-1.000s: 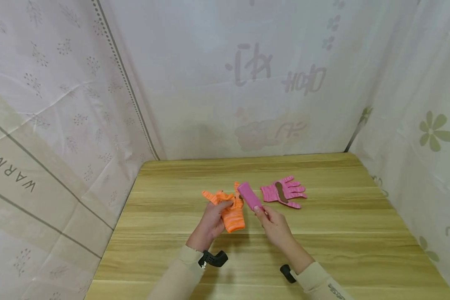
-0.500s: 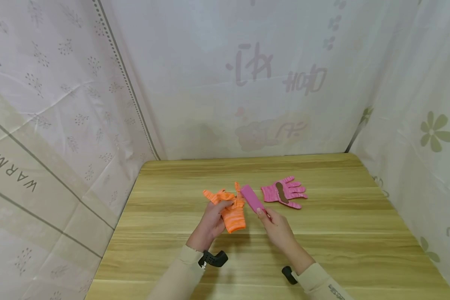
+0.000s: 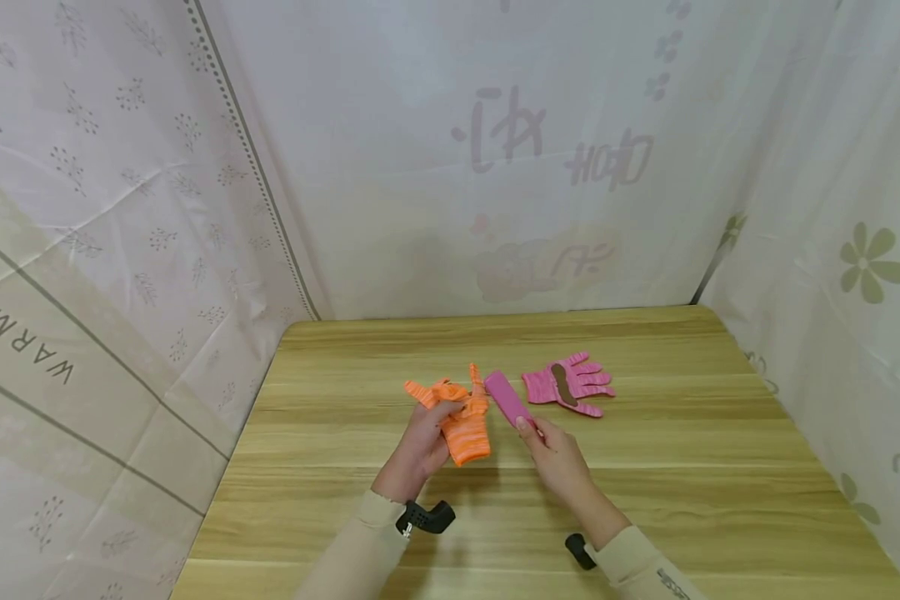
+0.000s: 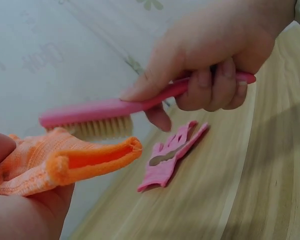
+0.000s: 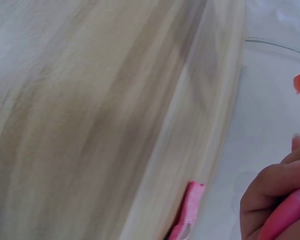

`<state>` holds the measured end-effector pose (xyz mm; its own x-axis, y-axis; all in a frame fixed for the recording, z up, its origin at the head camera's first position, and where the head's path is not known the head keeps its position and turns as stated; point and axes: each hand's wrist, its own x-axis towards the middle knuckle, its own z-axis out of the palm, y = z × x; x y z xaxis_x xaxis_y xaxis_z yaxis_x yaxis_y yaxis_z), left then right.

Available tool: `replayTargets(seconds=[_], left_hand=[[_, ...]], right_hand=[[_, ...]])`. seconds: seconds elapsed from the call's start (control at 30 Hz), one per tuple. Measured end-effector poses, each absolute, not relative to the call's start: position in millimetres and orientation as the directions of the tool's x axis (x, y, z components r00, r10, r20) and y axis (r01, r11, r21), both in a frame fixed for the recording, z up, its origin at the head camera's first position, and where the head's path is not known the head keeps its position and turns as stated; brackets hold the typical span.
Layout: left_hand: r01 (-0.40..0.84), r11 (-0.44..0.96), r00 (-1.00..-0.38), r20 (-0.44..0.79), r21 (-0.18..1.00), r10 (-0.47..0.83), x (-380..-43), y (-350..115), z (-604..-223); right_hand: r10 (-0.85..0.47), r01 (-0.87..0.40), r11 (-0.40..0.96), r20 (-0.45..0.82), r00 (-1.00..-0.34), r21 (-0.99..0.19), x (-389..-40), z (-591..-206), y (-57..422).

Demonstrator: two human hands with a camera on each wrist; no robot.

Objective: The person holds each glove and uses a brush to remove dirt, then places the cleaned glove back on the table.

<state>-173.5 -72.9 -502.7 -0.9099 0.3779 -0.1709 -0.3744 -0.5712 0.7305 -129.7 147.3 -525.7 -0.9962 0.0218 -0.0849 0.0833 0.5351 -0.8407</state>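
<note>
My left hand (image 3: 422,437) grips an orange striped knit glove (image 3: 467,435), thumb over its middle, with the cuff pointing toward me and its opening visible in the left wrist view. In my right hand (image 3: 557,457) is a pink brush (image 3: 507,398), its handle wrapped by my fingers. Pale bristles (image 4: 102,127) face down beside the orange glove in the left wrist view; whether they touch it I cannot tell. A pink knit glove (image 3: 567,384) with a brown patch lies flat on the table, to the right of the brush head.
The wood-grain table (image 3: 330,500) stands against a pale printed curtain (image 3: 420,208) at the back. More curtain (image 3: 120,275) hangs along the left side, and another flowered one (image 3: 832,208) along the right. Each wrist wears a black strap device (image 3: 429,517).
The brush has shifted slightly right and away from the orange glove, along with my right hand. My left hand and the pink glove stay practically where they were.
</note>
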Motion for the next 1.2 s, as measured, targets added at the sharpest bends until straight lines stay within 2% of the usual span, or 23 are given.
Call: replayTargets(seconds=[0.23, 0.63, 1.2], left_hand=[[-0.374, -0.565, -0.912, -0.182, 0.736, 0.367, -174.5, -75.0, -500.2], [-0.381, -0.555, -0.91, -0.195, 0.739, 0.366, -174.0, -77.6, -507.7], [-0.431, -0.584, -0.887, -0.203, 0.688, 0.416, -179.8, -77.3, -509.2]], right_hand=[[0.031, 0.108, 0.572, -0.11, -0.993, -0.813, -131.7, -537.7, 152.3], [0.053, 0.133, 0.55, -0.125, -0.991, -0.824, -134.7, -528.1, 157.1], [0.053, 0.089, 0.473, -0.073, -0.996, -0.876, -133.4, -518.3, 148.9]])
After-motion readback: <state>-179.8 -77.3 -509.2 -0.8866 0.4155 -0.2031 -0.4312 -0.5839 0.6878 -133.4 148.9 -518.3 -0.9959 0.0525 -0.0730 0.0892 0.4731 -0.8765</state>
